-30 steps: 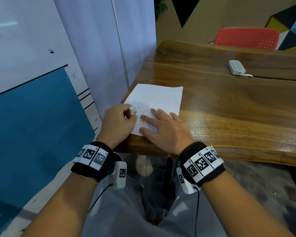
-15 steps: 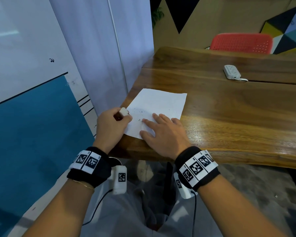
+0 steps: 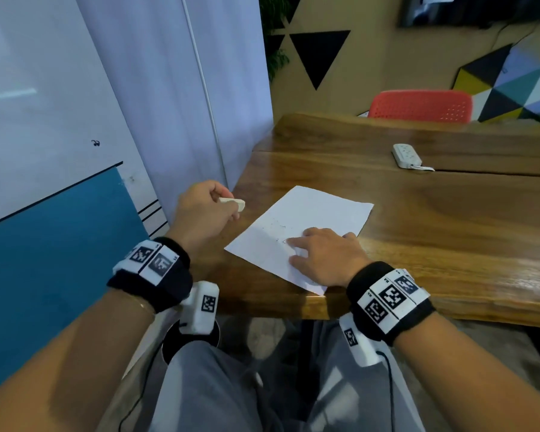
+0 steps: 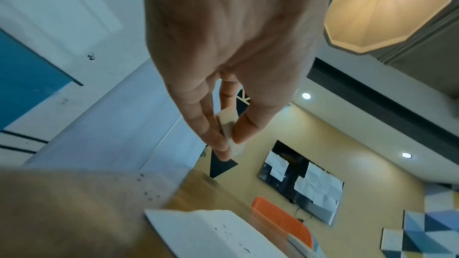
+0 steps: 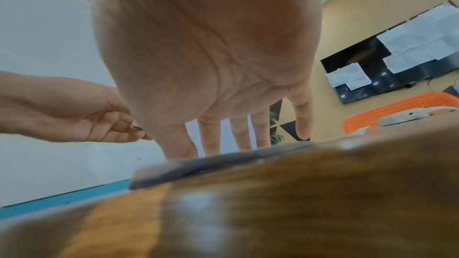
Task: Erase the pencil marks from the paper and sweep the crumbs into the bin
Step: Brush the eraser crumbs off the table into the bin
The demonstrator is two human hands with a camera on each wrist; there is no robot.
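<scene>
Your white rectangular sheet of paper point(image 3: 306, 232) lies flat near the frame's centre, skewed, one corner reaching the near table edge, with faint dark pencil marks and specks point(image 3: 275, 227) across its middle. Your small white block eraser point(image 3: 233, 203) sits raised, left of it.

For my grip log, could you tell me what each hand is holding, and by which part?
The left hand pinches the white eraser by one end; the other end sticks out. The right hand holds nothing and rests flat on the paper.
</scene>
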